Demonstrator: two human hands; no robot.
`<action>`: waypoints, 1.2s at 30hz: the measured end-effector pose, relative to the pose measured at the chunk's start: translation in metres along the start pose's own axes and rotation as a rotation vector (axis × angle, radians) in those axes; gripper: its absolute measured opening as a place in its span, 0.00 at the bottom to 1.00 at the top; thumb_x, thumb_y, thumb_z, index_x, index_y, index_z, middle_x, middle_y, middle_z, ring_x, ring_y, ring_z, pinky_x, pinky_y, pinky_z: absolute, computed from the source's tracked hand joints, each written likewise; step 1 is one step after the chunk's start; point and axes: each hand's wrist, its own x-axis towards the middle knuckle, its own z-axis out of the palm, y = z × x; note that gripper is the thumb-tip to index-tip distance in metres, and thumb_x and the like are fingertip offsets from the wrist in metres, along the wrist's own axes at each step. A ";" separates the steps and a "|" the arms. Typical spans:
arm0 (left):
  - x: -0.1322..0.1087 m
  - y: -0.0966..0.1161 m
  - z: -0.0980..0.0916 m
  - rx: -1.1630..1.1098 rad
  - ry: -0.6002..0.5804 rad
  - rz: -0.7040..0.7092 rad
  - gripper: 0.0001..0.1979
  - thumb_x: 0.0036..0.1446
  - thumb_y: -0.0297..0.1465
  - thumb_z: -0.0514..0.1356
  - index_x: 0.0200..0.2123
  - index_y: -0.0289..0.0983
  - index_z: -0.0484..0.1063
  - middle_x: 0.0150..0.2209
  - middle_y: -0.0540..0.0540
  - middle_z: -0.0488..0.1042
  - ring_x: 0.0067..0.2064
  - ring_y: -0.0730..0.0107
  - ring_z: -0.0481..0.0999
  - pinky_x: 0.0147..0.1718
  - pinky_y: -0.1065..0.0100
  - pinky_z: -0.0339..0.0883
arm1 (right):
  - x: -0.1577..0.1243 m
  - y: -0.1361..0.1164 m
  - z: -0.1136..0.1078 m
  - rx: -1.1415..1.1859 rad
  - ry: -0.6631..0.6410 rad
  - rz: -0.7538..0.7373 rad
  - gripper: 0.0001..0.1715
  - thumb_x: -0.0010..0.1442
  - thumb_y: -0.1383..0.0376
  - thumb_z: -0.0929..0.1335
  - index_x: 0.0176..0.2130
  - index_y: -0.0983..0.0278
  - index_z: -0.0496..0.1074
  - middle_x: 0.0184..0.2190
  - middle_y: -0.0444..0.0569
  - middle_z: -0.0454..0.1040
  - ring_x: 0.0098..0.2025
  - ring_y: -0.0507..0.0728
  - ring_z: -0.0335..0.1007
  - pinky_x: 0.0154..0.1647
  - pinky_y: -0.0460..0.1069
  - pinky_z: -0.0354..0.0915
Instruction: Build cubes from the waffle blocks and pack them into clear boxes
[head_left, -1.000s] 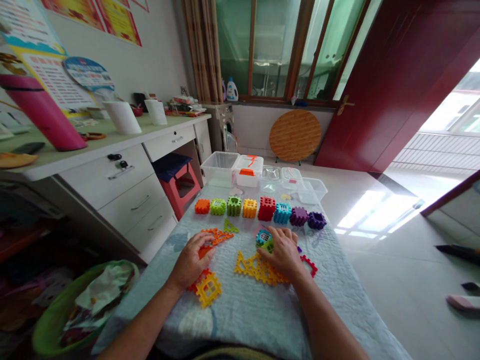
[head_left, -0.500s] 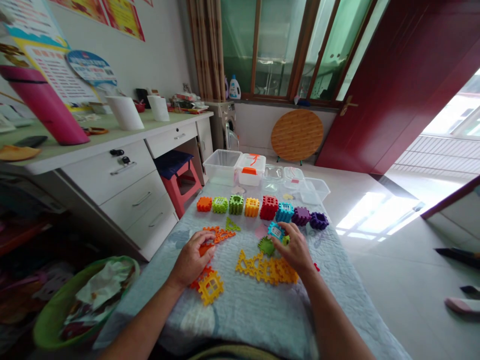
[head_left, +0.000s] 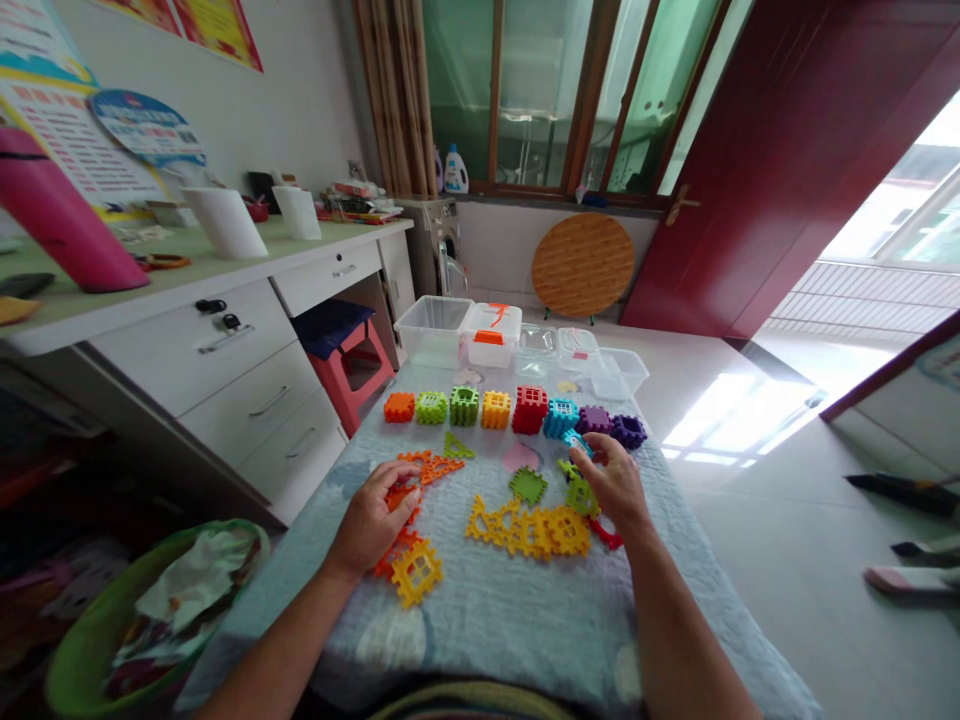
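Observation:
My right hand (head_left: 613,482) pinches a blue latticed plastic building tile (head_left: 575,441) between thumb and fingers, just in front of the blue stack (head_left: 561,418). Below this hand lie light green tiles (head_left: 580,494) and a red curved piece (head_left: 606,534). On the left, my left hand (head_left: 375,518) is curled around an orange tile (head_left: 407,506), partly hidden by the fingers. Orange triangle pieces (head_left: 442,468) lie beyond it, and a yellow window tile (head_left: 417,573) is nearer me. Yellow pieces (head_left: 525,530) form a strip between the hands, with a green tile (head_left: 528,485) above them.
Behind the hands runs a row of stacked tiles by colour, from orange (head_left: 399,407) to dark purple (head_left: 628,432). Clear plastic boxes (head_left: 433,335) stand at the far edge of the cloth-covered table (head_left: 480,630). A desk (head_left: 247,330) is on the left.
My right hand has moved right and slightly away with the blue tile, uncovering green tiles and the red piece. My left hand stays at the orange tile. The view has shifted slightly.

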 end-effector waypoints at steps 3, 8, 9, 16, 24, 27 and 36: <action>0.000 0.000 0.000 0.001 -0.004 -0.006 0.13 0.56 0.35 0.56 0.44 0.39 0.72 0.48 0.43 0.72 0.49 0.60 0.72 0.52 0.56 0.67 | -0.005 -0.006 0.004 0.005 -0.064 -0.091 0.25 0.52 0.50 0.69 0.43 0.64 0.73 0.37 0.51 0.75 0.34 0.57 0.69 0.40 0.52 0.66; -0.001 0.001 0.000 0.000 0.002 -0.006 0.13 0.56 0.35 0.56 0.43 0.38 0.71 0.47 0.43 0.73 0.50 0.60 0.72 0.53 0.56 0.66 | -0.014 -0.015 0.015 0.002 -0.177 -0.247 0.19 0.54 0.54 0.69 0.42 0.62 0.73 0.39 0.50 0.74 0.38 0.57 0.69 0.42 0.52 0.66; -0.001 0.002 -0.001 -0.001 0.004 -0.004 0.12 0.56 0.35 0.56 0.43 0.38 0.72 0.47 0.43 0.73 0.50 0.60 0.72 0.53 0.56 0.66 | -0.015 -0.015 0.018 0.000 -0.178 -0.264 0.19 0.54 0.54 0.70 0.42 0.62 0.73 0.38 0.50 0.74 0.38 0.57 0.69 0.42 0.52 0.66; -0.001 0.003 -0.001 0.006 0.006 0.015 0.12 0.56 0.35 0.57 0.42 0.38 0.71 0.46 0.44 0.73 0.48 0.61 0.73 0.52 0.58 0.67 | -0.011 -0.013 0.033 0.005 -0.098 -0.208 0.23 0.55 0.55 0.69 0.47 0.65 0.71 0.37 0.51 0.74 0.34 0.56 0.70 0.39 0.52 0.67; -0.001 0.004 -0.002 -0.002 0.006 0.035 0.12 0.56 0.35 0.57 0.42 0.38 0.71 0.45 0.44 0.73 0.47 0.61 0.73 0.50 0.59 0.68 | -0.012 -0.016 0.031 -0.059 -0.196 -0.317 0.09 0.57 0.67 0.64 0.38 0.62 0.72 0.33 0.48 0.74 0.35 0.55 0.70 0.40 0.49 0.63; -0.001 0.004 -0.003 -0.005 0.005 0.033 0.12 0.56 0.35 0.57 0.42 0.38 0.71 0.45 0.44 0.73 0.46 0.62 0.74 0.50 0.59 0.69 | -0.018 -0.022 0.031 -0.171 -0.257 -0.347 0.09 0.56 0.70 0.64 0.37 0.62 0.72 0.30 0.46 0.73 0.33 0.54 0.69 0.40 0.49 0.61; -0.002 0.004 -0.004 -0.020 0.012 0.016 0.12 0.56 0.36 0.57 0.43 0.38 0.71 0.46 0.43 0.73 0.47 0.61 0.73 0.50 0.58 0.69 | -0.025 -0.031 0.033 -0.096 -0.386 -0.421 0.12 0.53 0.75 0.64 0.35 0.62 0.72 0.30 0.45 0.72 0.33 0.54 0.67 0.38 0.47 0.60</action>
